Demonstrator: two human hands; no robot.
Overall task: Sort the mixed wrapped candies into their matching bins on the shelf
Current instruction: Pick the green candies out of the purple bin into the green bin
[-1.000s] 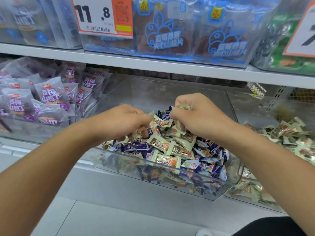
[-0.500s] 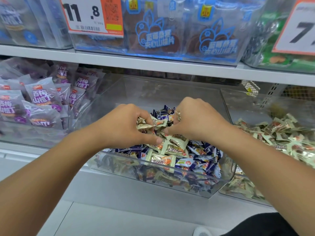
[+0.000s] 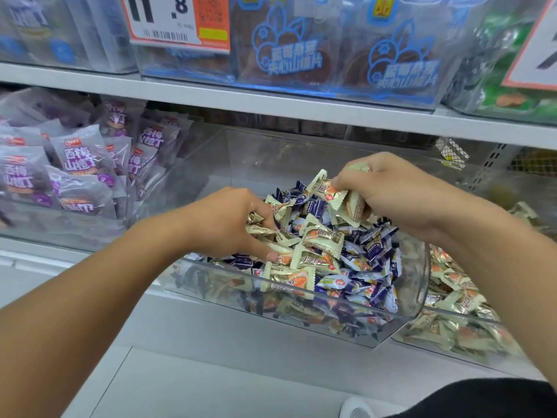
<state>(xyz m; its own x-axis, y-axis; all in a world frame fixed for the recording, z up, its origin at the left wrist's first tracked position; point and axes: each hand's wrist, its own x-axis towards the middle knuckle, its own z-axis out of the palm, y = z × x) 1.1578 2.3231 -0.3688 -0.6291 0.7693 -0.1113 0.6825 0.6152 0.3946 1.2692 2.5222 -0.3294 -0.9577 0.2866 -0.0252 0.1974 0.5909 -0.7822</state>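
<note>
My right hand (image 3: 391,191) is curled round a bunch of crinkly cream-and-gold wrapped candies (image 3: 331,193) with zigzag ends, held above the heap. My left hand (image 3: 229,224) digs into the pile, fingers bent, pinching a shiny gold-wrapped candy (image 3: 256,229). Both work in the clear rigid plastic bin with a low front wall (image 3: 301,315), where glossy dark blue wrapped candies (image 3: 370,248) lie mixed with cream ones. My left fingertips are buried among wrappers. To the right, a second clear plastic bin (image 3: 452,351) holds only cream wrappers, partly hidden behind my right forearm. The back half of the mixed bin is bare. Soft purple-printed snack pouches (image 3: 81,158) crowd the left, blurred.
</note>
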